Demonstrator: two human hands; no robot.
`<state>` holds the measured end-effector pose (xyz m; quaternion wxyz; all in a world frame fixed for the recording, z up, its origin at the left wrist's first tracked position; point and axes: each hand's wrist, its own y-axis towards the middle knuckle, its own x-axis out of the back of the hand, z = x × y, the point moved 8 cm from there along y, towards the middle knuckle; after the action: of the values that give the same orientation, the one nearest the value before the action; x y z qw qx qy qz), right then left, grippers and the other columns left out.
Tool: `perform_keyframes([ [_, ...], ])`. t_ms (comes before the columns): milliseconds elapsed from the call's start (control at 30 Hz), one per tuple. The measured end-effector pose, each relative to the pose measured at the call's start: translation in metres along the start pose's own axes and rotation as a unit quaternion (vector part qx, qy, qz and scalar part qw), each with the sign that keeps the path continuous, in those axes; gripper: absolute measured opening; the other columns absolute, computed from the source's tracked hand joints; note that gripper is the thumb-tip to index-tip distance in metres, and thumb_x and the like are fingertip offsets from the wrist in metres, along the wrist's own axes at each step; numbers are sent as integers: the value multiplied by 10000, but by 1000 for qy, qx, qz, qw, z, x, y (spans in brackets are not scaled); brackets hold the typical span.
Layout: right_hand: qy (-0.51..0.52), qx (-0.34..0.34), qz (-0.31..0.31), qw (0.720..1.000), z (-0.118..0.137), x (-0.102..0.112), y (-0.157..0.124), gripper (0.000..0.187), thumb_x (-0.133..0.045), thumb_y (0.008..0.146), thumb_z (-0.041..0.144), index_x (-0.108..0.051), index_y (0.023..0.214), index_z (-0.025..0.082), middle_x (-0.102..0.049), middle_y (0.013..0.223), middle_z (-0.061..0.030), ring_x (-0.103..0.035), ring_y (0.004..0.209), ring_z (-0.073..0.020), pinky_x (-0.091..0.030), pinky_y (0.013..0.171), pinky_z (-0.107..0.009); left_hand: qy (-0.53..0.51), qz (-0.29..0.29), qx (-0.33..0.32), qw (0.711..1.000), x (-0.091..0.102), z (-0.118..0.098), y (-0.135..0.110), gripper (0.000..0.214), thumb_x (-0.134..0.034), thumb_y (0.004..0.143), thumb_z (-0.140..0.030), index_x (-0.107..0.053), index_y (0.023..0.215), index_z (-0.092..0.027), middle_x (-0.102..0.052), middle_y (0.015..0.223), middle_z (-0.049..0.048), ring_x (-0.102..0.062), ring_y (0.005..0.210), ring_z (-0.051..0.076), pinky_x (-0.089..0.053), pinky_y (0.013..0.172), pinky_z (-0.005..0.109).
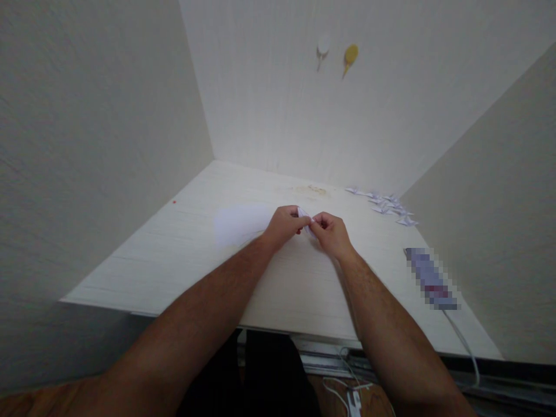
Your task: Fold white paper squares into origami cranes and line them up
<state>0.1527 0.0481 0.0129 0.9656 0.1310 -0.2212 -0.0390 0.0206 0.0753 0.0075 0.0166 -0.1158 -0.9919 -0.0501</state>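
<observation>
Nearest: dark-clad legs (278,370) below the grip, under the front edge of the white table (295,289). On the floor, below and slightly right of the grip, a white plug-like piece (354,402) with loose wires.

The grip: left hand (286,225) and right hand (330,233) meet just above the tabletop, thumbs almost touching. Both pinch one small folded paper (303,213), thumb against fingers. Pinching from two sides probably keeps its creases tight and leaves each thumb able to press an edge. The paper lies right between the hands, set aslant: a pointed end shows above the left thumb, the lower part runs down toward the right fingertips. Finer folds too small to read.

Right of the grip, well apart: a pixelated flat object (430,278), identity unclear, a pale cable (463,336) running from its near end over the table edge. Left of the grip, just beside the left hand: flat white paper (237,223), perhaps kept there for easy reach.

Beyond and right: a cluster of small pointed white pieces (386,205) near the corner, likely put there to leave working room. Straight beyond the grip: brownish stain (317,190). Farthest, up on the back wall: white hook (323,44), yellow hook (351,54).
</observation>
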Motion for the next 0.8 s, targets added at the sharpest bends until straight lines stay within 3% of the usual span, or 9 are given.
perform_keyframes([
  [333,23,-18,6,1000,3,-1,-3,186,-642,705,331,-559,617,190,-474,524,54,-367,484,-91,-265,476,-243,-17,-9,-10,1000,0,-5,-4,182,-653,695,-273,-573,583,-153,-493,466,-40,-421,450,75,-316,473,214],
  [467,5,19,1,1000,9,1,-3,231,-642,763,380,-588,645,189,-491,547,44,-393,507,-98,-295,496,-245,-49,-2,0,999,0,-3,-1,246,-663,721,-347,-567,593,-160,-501,492,-27,-446,467,85,-342,479,217],
  [533,-17,67,-34,997,17,8,-3,193,-636,790,361,-630,698,192,-541,608,24,-450,561,-113,-350,539,-252,-109,-11,40,993,2,3,1,374,-577,796,-505,-586,641,-165,-554,563,1,-484,487,99,-367,472,225],
  [667,-43,143,-101,984,32,22,-7,144,-625,827,328,-682,773,208,-641,733,-14,-552,678,-145,-447,660,-284,-145,8,199,969,0,25,-2,626,-394,826,-713,-623,682,-149,-615,662,52,-492,469,98,-338,423,229],
  [733,-45,158,-101,981,35,22,-9,126,-614,834,299,-690,779,214,-678,773,-26,-596,731,-160,-479,726,-304,-131,70,249,957,-10,31,-7,608,-449,809,-699,-624,663,-136,-591,624,49,-464,443,88,-306,405,224],
  [800,-49,168,-86,981,38,19,-10,105,-614,825,267,-699,787,218,-700,797,-31,-626,771,-170,-496,780,-322,-147,117,233,954,-18,28,-9,472,-561,794,-590,-616,668,-139,-563,597,25,-448,438,79,-293,404,216],
])
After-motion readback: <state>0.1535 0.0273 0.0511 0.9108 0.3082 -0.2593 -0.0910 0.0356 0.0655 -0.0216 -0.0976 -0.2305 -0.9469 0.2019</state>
